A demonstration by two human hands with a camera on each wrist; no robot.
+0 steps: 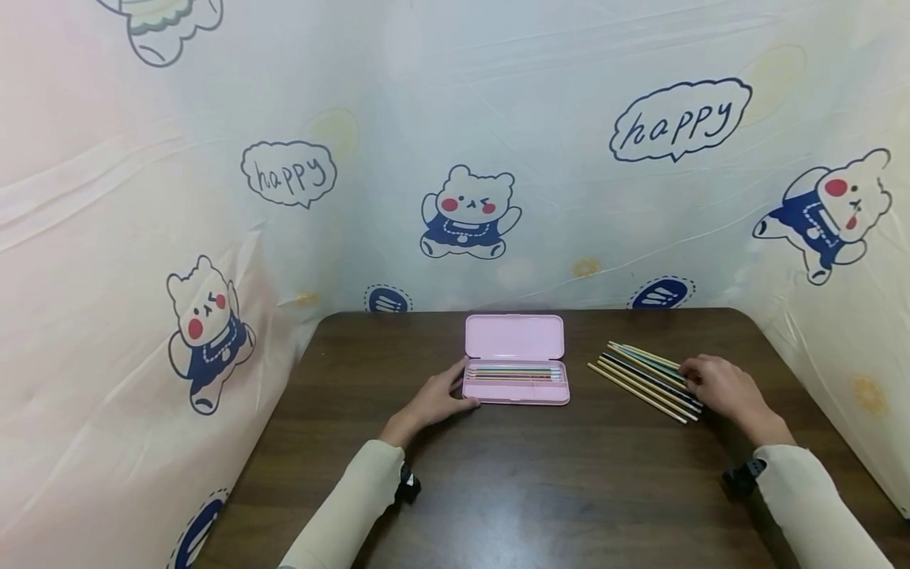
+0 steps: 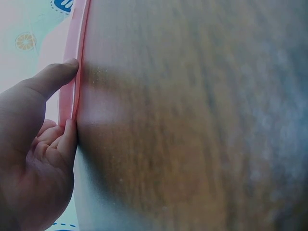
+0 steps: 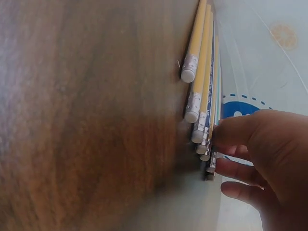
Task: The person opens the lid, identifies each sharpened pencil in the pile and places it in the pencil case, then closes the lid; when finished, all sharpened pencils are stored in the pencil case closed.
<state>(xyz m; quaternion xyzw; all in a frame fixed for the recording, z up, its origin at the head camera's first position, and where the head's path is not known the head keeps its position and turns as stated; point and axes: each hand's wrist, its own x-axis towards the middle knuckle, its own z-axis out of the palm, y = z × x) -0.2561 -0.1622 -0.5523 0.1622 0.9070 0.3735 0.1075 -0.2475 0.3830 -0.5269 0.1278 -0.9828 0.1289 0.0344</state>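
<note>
A pink pencil case (image 1: 515, 338) lies with its lid up on the table, several pencils (image 1: 512, 371) inside it. My left hand (image 1: 435, 400) holds the case's left end, thumb at the front corner and fingers along the side; the pink edge (image 2: 74, 43) shows between them in the left wrist view. To the right, several pencils (image 1: 633, 385) lie loosely side by side, yellow, black and teal, their white erasers (image 3: 188, 75) towards me. My right hand (image 1: 727, 393) pinches a pencil at the eraser end on the far side; the fingertips partly hide it.
The brown wooden table (image 1: 512, 482) runs back to a patterned cloth (image 1: 469, 103) with bears and the word happy, hanging behind and at both sides. A strip of bare tabletop separates the case from the loose pencils.
</note>
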